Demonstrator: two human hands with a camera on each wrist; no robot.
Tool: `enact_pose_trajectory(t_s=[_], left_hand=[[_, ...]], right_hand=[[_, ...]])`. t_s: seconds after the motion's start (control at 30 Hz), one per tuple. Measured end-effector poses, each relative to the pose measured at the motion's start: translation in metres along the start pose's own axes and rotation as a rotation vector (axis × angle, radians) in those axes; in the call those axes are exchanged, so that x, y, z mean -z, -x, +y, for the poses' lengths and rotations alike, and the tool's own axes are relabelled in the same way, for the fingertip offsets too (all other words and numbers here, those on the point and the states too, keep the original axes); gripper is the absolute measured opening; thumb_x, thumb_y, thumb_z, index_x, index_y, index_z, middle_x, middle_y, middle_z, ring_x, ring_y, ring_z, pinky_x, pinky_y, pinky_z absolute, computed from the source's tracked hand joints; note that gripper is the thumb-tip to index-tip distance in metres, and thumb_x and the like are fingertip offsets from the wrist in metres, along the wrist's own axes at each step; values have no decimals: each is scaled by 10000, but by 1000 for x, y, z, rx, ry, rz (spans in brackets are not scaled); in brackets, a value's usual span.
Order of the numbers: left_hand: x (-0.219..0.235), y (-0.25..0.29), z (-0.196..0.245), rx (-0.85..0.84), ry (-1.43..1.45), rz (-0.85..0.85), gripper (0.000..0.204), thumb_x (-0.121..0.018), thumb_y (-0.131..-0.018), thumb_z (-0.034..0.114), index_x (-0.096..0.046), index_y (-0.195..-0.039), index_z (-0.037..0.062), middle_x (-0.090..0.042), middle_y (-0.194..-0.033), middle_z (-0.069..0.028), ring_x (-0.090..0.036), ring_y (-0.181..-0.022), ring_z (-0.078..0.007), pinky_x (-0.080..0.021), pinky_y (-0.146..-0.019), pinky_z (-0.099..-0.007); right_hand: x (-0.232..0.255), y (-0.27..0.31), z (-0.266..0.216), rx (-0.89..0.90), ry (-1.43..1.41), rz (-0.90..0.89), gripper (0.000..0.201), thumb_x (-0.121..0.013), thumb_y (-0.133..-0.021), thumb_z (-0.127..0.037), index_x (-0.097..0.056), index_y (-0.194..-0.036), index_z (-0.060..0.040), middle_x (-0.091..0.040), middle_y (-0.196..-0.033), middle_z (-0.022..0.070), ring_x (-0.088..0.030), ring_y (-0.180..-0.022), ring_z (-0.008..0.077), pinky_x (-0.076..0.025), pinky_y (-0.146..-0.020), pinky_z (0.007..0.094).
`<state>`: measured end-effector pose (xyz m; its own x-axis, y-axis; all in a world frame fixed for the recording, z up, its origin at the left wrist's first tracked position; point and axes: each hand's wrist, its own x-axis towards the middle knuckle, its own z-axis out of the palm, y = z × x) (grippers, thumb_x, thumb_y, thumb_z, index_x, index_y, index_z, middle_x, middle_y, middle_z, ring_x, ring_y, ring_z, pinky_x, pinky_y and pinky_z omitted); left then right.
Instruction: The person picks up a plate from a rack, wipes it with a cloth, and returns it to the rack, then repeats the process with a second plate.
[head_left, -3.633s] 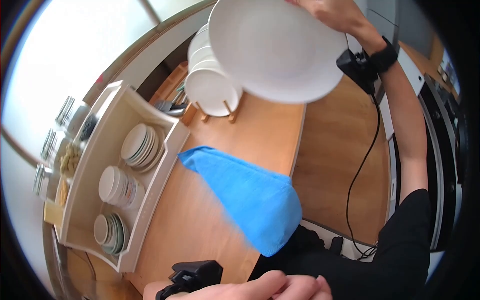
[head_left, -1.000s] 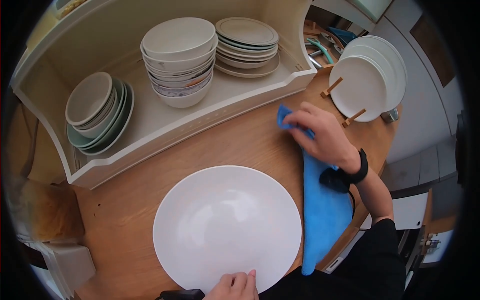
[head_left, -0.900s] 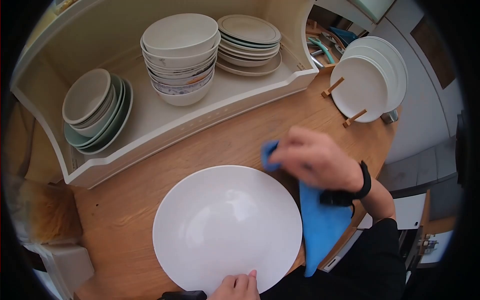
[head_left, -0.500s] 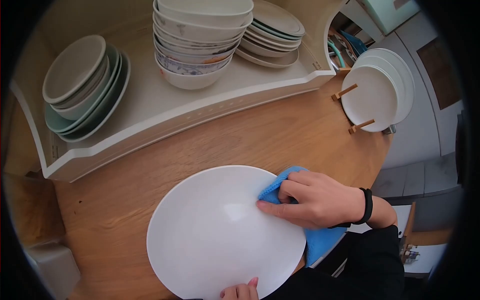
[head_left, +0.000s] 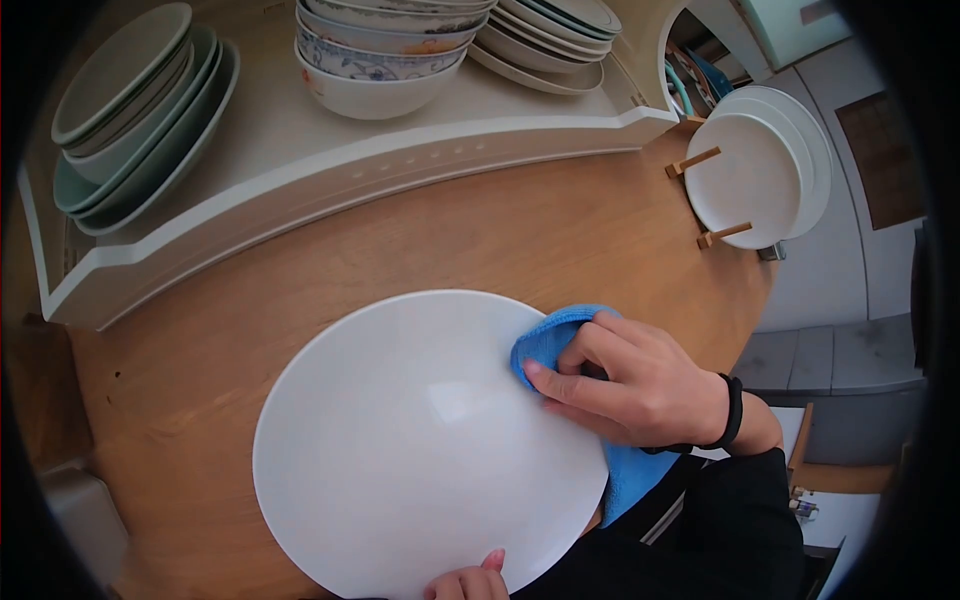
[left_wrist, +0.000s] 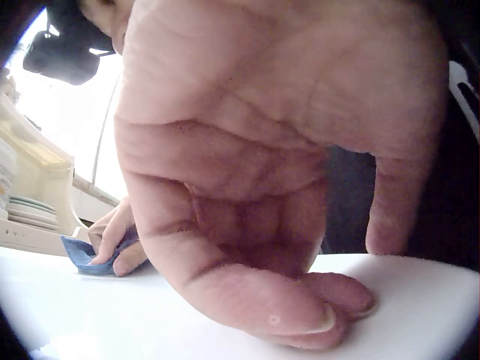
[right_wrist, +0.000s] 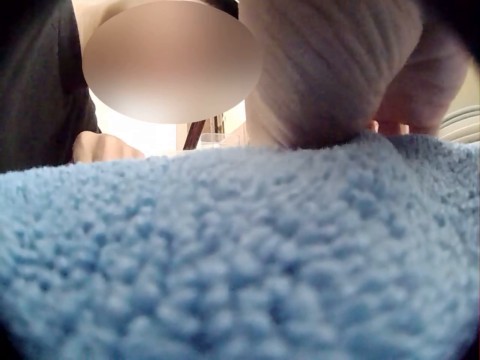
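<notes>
A large white plate (head_left: 400, 430) lies on the wooden counter in the middle of the head view. My left hand (head_left: 468, 582) holds it at the near rim; in the left wrist view the curled fingers (left_wrist: 300, 315) rest on its white surface and the thumb comes down by the edge. At the plate's right side my right hand (head_left: 640, 385) pinches a bunched blue cloth (head_left: 545, 345) against the rim. The rest of the cloth hangs below that hand, partly hidden by the plate and wrist. Blue fabric (right_wrist: 240, 255) fills most of the right wrist view.
Behind the plate, a cream shelf (head_left: 330, 180) carries stacked bowls (head_left: 385, 90), small plates (head_left: 545, 65) and green-and-white dishes (head_left: 150, 130). White plates (head_left: 745, 180) stand in a wooden rack at the back right. A pale container (head_left: 85, 515) sits at the left edge.
My right hand has gathered the cloth's far end and brought it left onto the plate's rim. The large plate, held up earlier, now lies on the counter. The head view has shifted.
</notes>
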<state>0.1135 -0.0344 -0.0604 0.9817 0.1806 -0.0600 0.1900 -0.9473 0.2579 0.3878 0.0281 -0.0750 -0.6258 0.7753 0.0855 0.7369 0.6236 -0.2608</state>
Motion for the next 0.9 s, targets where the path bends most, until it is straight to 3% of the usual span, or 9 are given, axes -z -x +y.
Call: enact_pose_trajectory(t_s=[0.07,0.13,0.27,0.33,0.47,0.63,0.77,0.87,0.9], left_hand=[[2,0,3,13,-59,-4,176,-699,-868,-7,-724,-704,-64,-459,-610,-49,-435,-642,-170,-333,-551,-299],[2,0,6,23,-115,-6,188,-700,-884,-11,-724,-705,-63,-444,-612,-46,-424,-639,-166,-328,-548,-297],[1,-1,8,42,-241,3,214,-695,-906,-12,-718,-699,-60,-391,-610,-32,-399,-626,-159,-315,-537,-299],[0,-1,10,42,-254,2,221,-693,-909,-18,-714,-693,-60,-380,-610,-30,-395,-622,-157,-313,-534,-299],[-2,-1,13,44,-274,-24,262,-697,-912,-21,-687,-651,-50,-377,-609,-25,-396,-619,-153,-308,-531,-291],[0,-1,10,38,-242,11,283,-693,-913,-28,-671,-632,-53,-388,-607,-26,-404,-624,-155,-311,-530,-287],[-1,0,12,47,-225,-10,189,-689,-896,-38,-712,-715,-87,-427,-628,-41,-417,-643,-161,-333,-535,-280],[-1,1,15,51,-260,-6,128,-690,-885,-39,-735,-786,-106,-452,-645,-50,-424,-655,-162,-348,-538,-273],[-1,1,16,46,-284,-27,108,-691,-879,-39,-746,-824,-115,-462,-652,-54,-427,-660,-161,-355,-540,-268]], right_hand=[[7,2,-8,-46,19,-24,329,-796,-818,-145,-735,-1138,-99,-522,-821,41,-565,-740,198,-472,-576,322],[18,7,-14,-168,62,-184,475,-764,-849,-207,-677,-1314,-163,-521,-831,46,-568,-756,206,-454,-565,327],[21,24,-19,-216,113,-228,562,-734,-843,-205,-646,-1391,-119,-508,-767,61,-520,-650,231,-422,-564,345],[26,28,-21,-385,-76,-427,631,-613,-832,-117,-579,-1463,-118,-547,-712,84,-550,-569,255,-453,-541,366],[18,43,-13,-348,-313,-344,722,-527,-789,-60,-523,-1509,-115,-601,-682,96,-578,-512,281,-496,-545,374],[24,47,-19,-414,-404,-482,743,-511,-801,-53,-473,-1542,-105,-615,-659,84,-588,-479,265,-510,-524,360],[23,54,-27,-461,-450,-526,772,-499,-832,-80,-390,-1591,-168,-611,-681,135,-564,-504,321,-507,-563,399],[21,60,-33,-486,-524,-515,763,-496,-846,-86,-381,-1596,-169,-664,-766,146,-589,-522,315,-523,-581,394],[17,64,-34,-470,-557,-470,736,-493,-848,-73,-417,-1577,-139,-635,-716,105,-597,-501,265,-520,-548,356]])
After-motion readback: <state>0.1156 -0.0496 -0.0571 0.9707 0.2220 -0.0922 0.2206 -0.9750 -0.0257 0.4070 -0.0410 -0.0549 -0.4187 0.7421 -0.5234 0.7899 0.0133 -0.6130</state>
